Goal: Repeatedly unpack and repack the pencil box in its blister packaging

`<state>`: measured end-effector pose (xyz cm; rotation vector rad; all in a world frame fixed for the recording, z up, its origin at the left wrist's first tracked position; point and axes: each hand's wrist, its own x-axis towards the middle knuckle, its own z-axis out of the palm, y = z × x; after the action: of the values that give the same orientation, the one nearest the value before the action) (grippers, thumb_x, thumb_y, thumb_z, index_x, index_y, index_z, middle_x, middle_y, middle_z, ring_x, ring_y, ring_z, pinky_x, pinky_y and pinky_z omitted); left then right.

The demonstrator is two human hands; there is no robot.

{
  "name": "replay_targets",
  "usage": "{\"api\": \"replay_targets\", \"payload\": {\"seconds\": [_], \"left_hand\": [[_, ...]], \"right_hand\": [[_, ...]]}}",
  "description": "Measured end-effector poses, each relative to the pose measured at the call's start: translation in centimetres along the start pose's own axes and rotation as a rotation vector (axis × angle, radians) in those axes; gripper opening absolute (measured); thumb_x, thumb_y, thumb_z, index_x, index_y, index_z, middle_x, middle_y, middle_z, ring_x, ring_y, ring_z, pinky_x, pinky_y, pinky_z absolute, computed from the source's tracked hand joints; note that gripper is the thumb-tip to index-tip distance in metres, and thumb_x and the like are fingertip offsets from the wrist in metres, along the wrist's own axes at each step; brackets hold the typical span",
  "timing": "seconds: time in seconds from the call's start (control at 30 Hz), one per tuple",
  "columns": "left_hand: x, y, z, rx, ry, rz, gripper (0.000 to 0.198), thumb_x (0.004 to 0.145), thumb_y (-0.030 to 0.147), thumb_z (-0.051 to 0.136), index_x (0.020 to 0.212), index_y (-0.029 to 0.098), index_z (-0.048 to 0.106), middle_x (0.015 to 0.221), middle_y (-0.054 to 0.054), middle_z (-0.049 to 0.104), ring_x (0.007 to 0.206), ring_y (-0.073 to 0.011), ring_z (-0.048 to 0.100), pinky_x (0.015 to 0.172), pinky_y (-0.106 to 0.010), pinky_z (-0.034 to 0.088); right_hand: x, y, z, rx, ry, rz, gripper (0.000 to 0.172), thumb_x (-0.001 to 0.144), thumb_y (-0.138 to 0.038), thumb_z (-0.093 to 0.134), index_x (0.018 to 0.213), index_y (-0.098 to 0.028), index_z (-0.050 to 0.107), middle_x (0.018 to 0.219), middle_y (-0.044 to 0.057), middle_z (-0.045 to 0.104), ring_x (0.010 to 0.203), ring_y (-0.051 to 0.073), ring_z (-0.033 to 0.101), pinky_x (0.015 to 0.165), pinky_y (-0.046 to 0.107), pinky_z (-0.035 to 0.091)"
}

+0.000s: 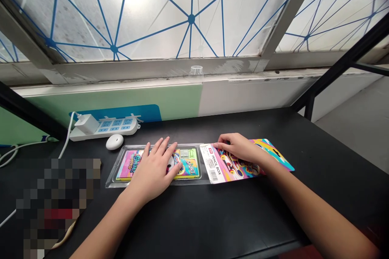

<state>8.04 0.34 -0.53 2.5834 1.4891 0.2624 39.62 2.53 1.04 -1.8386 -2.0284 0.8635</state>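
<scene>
A colourful pencil box (190, 166) lies in a clear plastic blister tray (114, 176) on the black desk. My left hand (154, 170) rests on the box with its fingers spread, covering the middle of its printed lid. Right of it, a bright cardboard backing card (217, 168) printed "PENCIL BOX" lies over the right end of the clear plastic. My right hand (240, 147) is on the card, its fingers curled and closed at the upper edge near the white label strip. The wrist hides part of the card's print.
A white power strip (120, 126) with a plugged-in charger (86, 124) and cable sits at the back left. A small white rounded case (114, 142) lies before it. A pixelated object (60, 206) is at the left. A clear cup (196, 70) stands on the windowsill.
</scene>
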Motion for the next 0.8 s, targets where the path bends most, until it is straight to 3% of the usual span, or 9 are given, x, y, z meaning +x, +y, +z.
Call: {"api": "replay_targets", "payload": {"seconds": [0.23,0.4,0.67,0.8], "left_hand": [[0.1,0.2,0.1,-0.012,0.012,-0.012,0.063,0.098,0.059,0.035,0.149,0.022,0.044,0.160,-0.013,0.034,0.149,-0.0339,0.027,0.118,-0.064,0.018],[0.2,1.7,0.2,-0.079,0.036,-0.003,0.059,0.099,0.055,0.039,0.148,0.022,0.044,0.160,-0.013,0.034,0.149,-0.0338,0.026,0.118,-0.064,0.017],[1.0,6.5,0.0,-0.528,0.095,-0.001,0.048,0.102,0.049,0.039,0.144,0.027,0.045,0.160,-0.010,0.034,0.152,-0.0270,0.020,0.121,-0.060,0.005],[1.0,5.6,-1.3,-0.791,0.117,-0.034,0.041,0.101,0.048,0.042,0.137,0.029,0.051,0.161,-0.007,0.033,0.150,-0.0269,0.026,0.121,-0.054,0.020]], "right_hand": [[0.1,-1.1,0.9,-0.056,0.154,-0.038,0.036,0.089,-0.056,0.057,0.077,-0.024,0.068,0.078,0.002,0.072,0.070,0.020,0.063,0.060,0.030,0.042],[-0.4,-2.7,2.4,-0.117,0.220,-0.119,0.029,0.093,-0.049,0.056,0.085,-0.024,0.067,0.090,0.003,0.068,0.081,0.020,0.063,0.070,0.031,0.045],[0.1,-4.7,5.7,-0.325,0.304,-0.229,0.029,0.100,-0.044,0.047,0.106,-0.022,0.065,0.111,0.010,0.064,0.104,0.027,0.057,0.086,0.041,0.046],[-0.1,-5.6,4.9,-0.463,0.387,-0.271,0.029,0.099,-0.040,0.049,0.114,-0.020,0.064,0.128,0.015,0.060,0.118,0.033,0.053,0.093,0.049,0.044]]}}
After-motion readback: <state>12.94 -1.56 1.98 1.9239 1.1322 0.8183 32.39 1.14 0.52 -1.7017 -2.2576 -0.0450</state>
